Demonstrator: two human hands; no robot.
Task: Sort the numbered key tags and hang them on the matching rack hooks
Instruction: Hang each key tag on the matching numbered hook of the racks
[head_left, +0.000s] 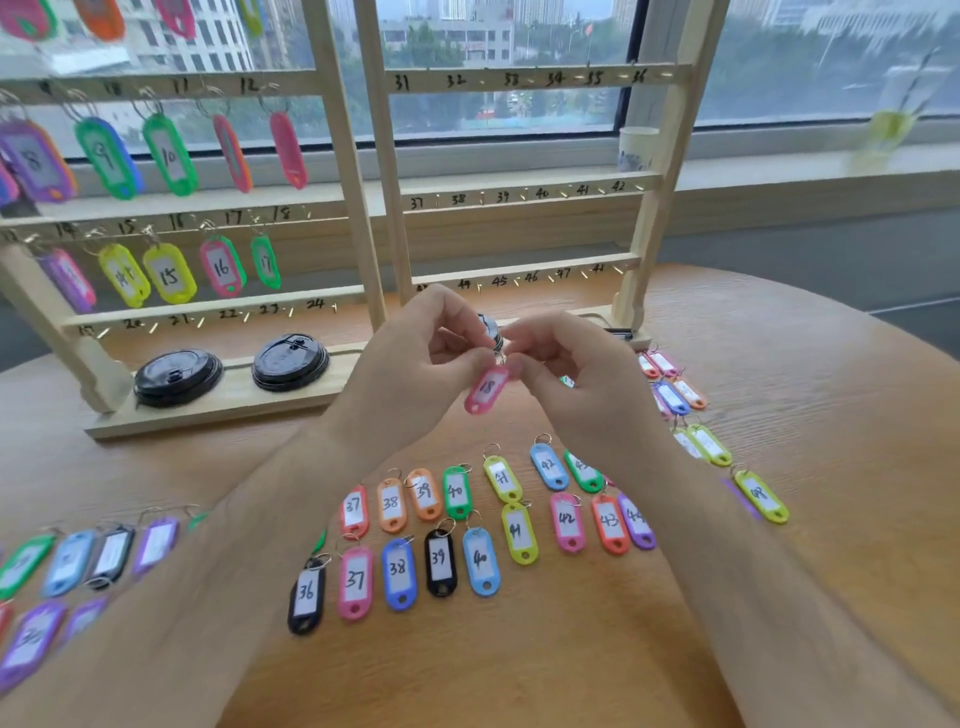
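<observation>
A pink key tag marked 18 (487, 389) hangs in mid-air in front of the wooden rack (358, 208). My left hand (421, 358) and my right hand (566, 364) both pinch it at its metal ring, fingertips meeting above the tag. The rack's left half carries tags 8 to 17 on numbered hooks; the hook under 18 (307, 212) is bare. Hooks 31 to 48 on the right half carry nothing. Rows of coloured tags numbered 36 to 44 (457, 530) lie on the table below my hands.
Two black cup lids (179, 375) (290, 362) rest on the rack's base. More tags lie at the left (78, 561) and right (696, 415) of the round wooden table (519, 665). A paper cup (636, 148) and a drink (891, 130) stand on the windowsill behind.
</observation>
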